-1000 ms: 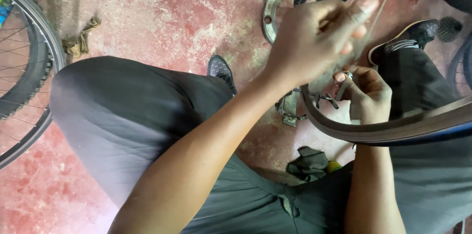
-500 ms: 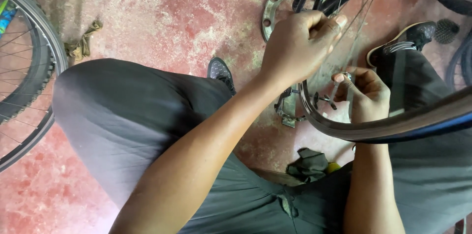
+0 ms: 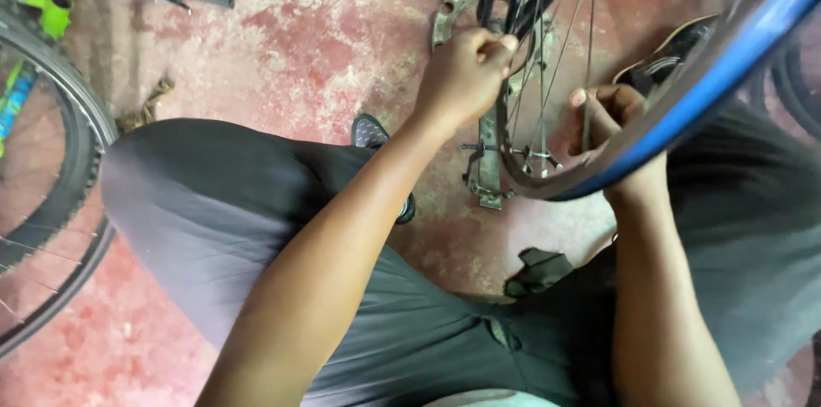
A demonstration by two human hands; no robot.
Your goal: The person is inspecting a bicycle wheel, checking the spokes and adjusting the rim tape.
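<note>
The left hand (image 3: 466,73) pinches a spoke (image 3: 547,73) of the blue-rimmed bicycle wheel (image 3: 684,108) at one o'clock; the right hand (image 3: 611,116) grips another spoke at three o'clock, above the red floor (image 3: 325,39).

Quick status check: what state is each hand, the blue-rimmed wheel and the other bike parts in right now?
Left hand: closed in a fist among the thin metal spokes.
Right hand: fingers pinched on a spoke, partly hidden behind the rim.
Blue-rimmed bicycle wheel: tilted across the lap.
Black-tyred bicycle wheel: standing at left, untouched.
Dark rag: crumpled on the red floor.
</note>
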